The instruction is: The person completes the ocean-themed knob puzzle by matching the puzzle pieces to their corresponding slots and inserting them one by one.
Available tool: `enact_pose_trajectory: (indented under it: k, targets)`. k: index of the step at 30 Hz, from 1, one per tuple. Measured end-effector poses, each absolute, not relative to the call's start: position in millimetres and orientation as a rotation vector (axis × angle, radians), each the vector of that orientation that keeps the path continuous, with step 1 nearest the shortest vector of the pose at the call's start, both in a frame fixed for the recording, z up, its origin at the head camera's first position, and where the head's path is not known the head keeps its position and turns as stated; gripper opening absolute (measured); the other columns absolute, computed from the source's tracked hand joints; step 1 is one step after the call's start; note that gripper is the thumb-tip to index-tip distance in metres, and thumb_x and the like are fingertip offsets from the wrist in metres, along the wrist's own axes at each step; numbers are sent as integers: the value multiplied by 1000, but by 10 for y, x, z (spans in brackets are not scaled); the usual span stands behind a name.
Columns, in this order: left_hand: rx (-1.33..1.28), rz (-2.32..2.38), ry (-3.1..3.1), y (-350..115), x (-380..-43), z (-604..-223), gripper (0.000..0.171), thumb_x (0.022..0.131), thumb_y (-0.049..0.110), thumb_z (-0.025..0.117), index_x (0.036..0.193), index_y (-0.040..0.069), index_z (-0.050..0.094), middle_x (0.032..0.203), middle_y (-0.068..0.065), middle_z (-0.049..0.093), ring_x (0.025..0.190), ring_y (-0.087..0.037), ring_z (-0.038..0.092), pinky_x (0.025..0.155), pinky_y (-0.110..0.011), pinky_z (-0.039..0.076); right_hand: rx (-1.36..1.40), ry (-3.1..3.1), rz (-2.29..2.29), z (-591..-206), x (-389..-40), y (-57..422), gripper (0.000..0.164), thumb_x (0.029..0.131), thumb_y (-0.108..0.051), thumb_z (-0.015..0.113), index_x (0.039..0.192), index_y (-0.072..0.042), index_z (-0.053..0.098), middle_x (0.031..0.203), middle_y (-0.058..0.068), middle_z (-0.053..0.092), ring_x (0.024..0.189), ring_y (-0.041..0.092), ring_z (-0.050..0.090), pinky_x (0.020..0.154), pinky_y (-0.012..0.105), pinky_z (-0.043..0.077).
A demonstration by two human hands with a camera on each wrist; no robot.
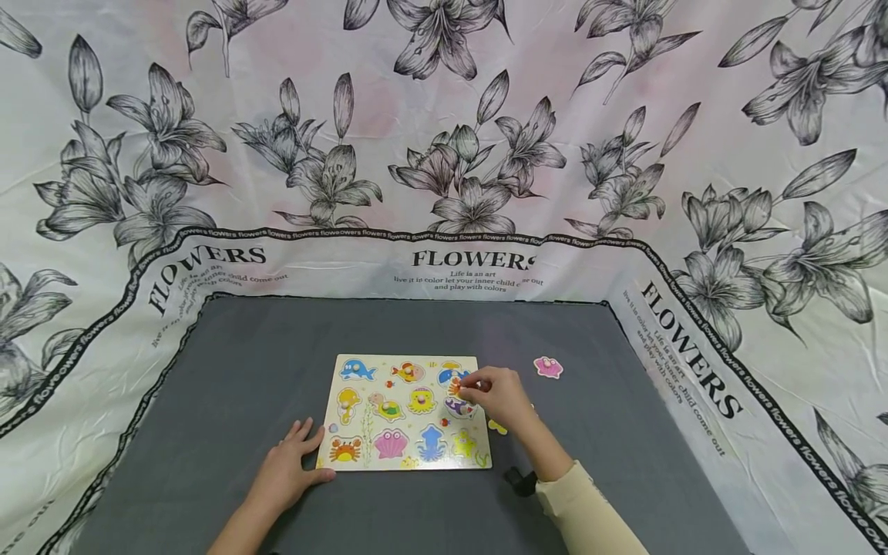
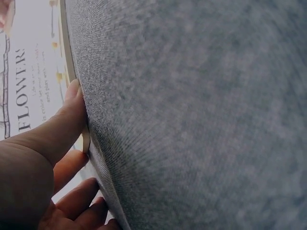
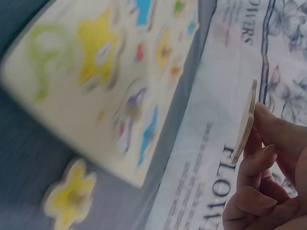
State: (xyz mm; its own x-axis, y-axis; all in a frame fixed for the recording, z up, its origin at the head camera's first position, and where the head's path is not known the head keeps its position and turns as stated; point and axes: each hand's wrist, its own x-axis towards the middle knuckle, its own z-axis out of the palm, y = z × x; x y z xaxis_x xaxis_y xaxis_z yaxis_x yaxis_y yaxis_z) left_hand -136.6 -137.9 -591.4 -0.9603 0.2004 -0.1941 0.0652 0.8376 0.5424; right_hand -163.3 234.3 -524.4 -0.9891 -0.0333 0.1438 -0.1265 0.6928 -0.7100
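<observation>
My right hand point(image 1: 498, 395) pinches a thin wooden crab puzzle piece point(image 1: 455, 386), orange in the head view, over the board's right side. Only its pale edge and back show in the right wrist view, held upright between thumb and fingers. A sea-animal puzzle board point(image 1: 409, 415) lies flat, with coloured pictures of a whale, fish, octopus, turtle and shell. At its lower left corner rests my left hand point(image 1: 280, 470), fingers spread along the left edge and thumb at the front edge. A yellow starfish piece point(image 3: 72, 194) lies beside the board, partly hidden by my right wrist in the head view.
A pink shell piece point(image 1: 548, 367) lies on the grey cloth point(image 1: 610, 455) beyond my right hand. Below my right wrist is a small black object point(image 1: 519, 482). Flower-printed fabric point(image 1: 458, 169) walls the table at the back and sides.
</observation>
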Motion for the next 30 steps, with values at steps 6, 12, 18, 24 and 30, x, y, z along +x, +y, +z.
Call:
enact_pose_trajectory:
  k: [6,12,18,24,30]
  targets:
    - [192,823,2776,-1413,-1349,-5934,93,70,43,89,147,7,52,160,-23,33,151,-45,23,111,-71,31,300,-2783,1197,-5205,-1686,2058,7,85,-21,83,92,-18,82,83,-6,72,60,9,58,49,23,46]
    - [196,828,2782,-1433,-1345,-5931,92,70,43,89,147,7,52,160,-22,33,151,-45,24,111,-70,31,429,-2802,1241,-5182,-1685,1758,9,86,-21,82,94,-17,82,84,-5,73,62,9,62,50,24,50]
    - [216,850,2808,-1419,-1349,-5913,90,71,41,89,146,7,53,160,-21,35,150,-44,26,112,-67,34,509,-2845,1273,-5252,-1665,1399,9,86,-22,82,94,-17,82,84,-7,74,64,7,63,53,23,49]
    - [204,861,2812,-1423,-1349,-5907,89,70,37,90,146,6,54,159,-22,36,150,-44,27,112,-66,34,583,-2900,1315,-5332,-1630,1037,7,87,-21,82,92,-17,83,82,-8,74,60,4,60,50,20,44]
    - [226,849,2810,-1426,-1367,-5921,88,71,38,90,145,7,55,158,-23,38,150,-45,27,111,-67,34,670,-2922,1268,-5402,-1603,804,7,88,-20,81,93,-16,83,84,-10,71,54,1,52,49,16,44]
